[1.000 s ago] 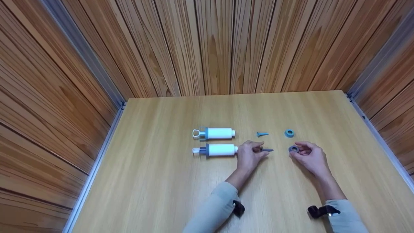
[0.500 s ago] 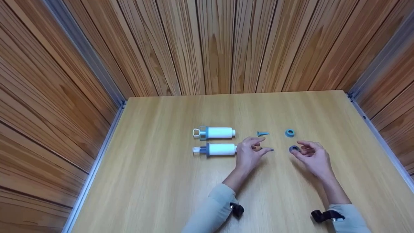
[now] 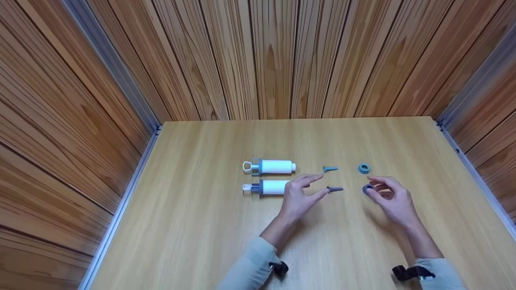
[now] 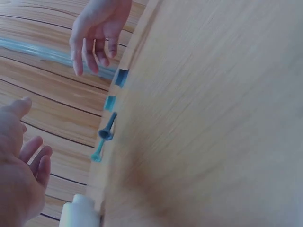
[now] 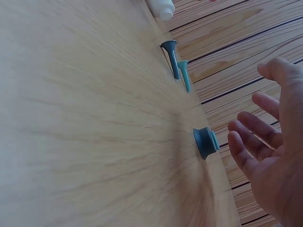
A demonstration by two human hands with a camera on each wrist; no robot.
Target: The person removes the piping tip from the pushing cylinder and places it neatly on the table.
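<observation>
My left hand (image 3: 299, 199) holds nothing, thumb and forefinger spread apart. In the head view its thumb tip overlaps the flared end of a dark blue funnel-shaped nozzle (image 3: 336, 189) lying on the table. The same hand hides one end of a white syringe-like tube (image 3: 274, 187) with a dark blue collar. My right hand (image 3: 397, 203) hovers beside a dark blue ring cap (image 3: 366, 188), partly covered in the head view. The right wrist view shows that ring cap (image 5: 203, 143) standing on the table, apart from the loosely bent fingers (image 5: 258, 142).
Farther back lie a second white tube (image 3: 277, 166) with a light blue collar and loop handle, a light blue nozzle (image 3: 331, 169) and a light blue ring cap (image 3: 363, 173). Wood-panelled walls (image 3: 266, 60) enclose the wooden table (image 3: 193, 225) at the back and both sides.
My left hand has drawn back leftward from the dark blue nozzle, uncovering it and covering the near tube's end. My right hand has let go of the dark ring cap, staying close to it.
</observation>
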